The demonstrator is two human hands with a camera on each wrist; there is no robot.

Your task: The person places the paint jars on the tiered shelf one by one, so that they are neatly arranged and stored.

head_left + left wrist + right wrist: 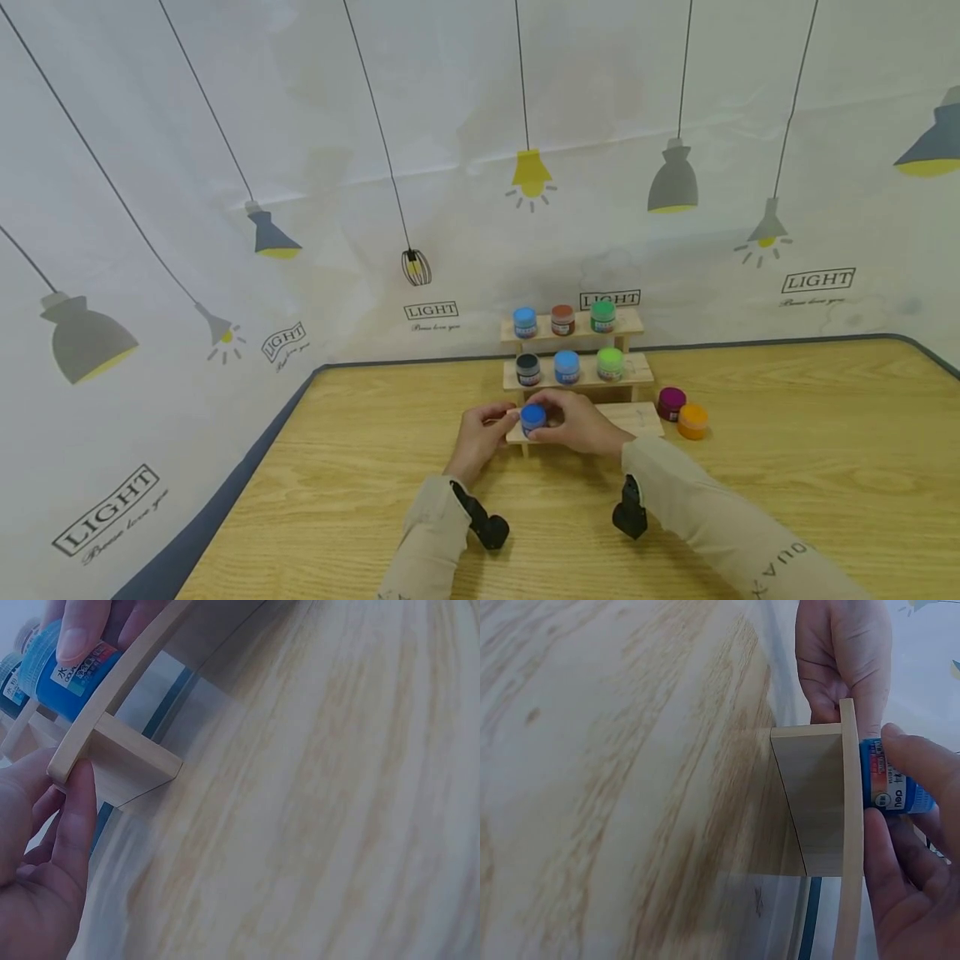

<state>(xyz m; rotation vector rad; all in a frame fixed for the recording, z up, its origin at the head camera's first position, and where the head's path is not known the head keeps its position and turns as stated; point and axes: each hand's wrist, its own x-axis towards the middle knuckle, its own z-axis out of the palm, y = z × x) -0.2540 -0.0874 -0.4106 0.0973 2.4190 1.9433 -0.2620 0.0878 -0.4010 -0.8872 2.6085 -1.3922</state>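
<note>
A small blue paint jar (533, 418) stands at the left end of the lowest step of a wooden tiered rack (633, 414). My right hand (583, 423) pinches this jar between thumb and fingers; its printed label shows in the right wrist view. With thumb and fingers my left hand (49, 847) grips the left end of that same step board (112, 694). On the middle step sit a black jar (528, 369), a light blue jar (567, 367) and a lime green jar (611, 365).
The top step carries a light blue jar (525, 322), a brown-red jar (562, 320) and a green jar (603, 317). Right of the rack, a purple jar (672, 403) and an orange jar (693, 422) stand on the wooden table (810, 467). A lamp-printed cloth (465, 208) hangs behind.
</note>
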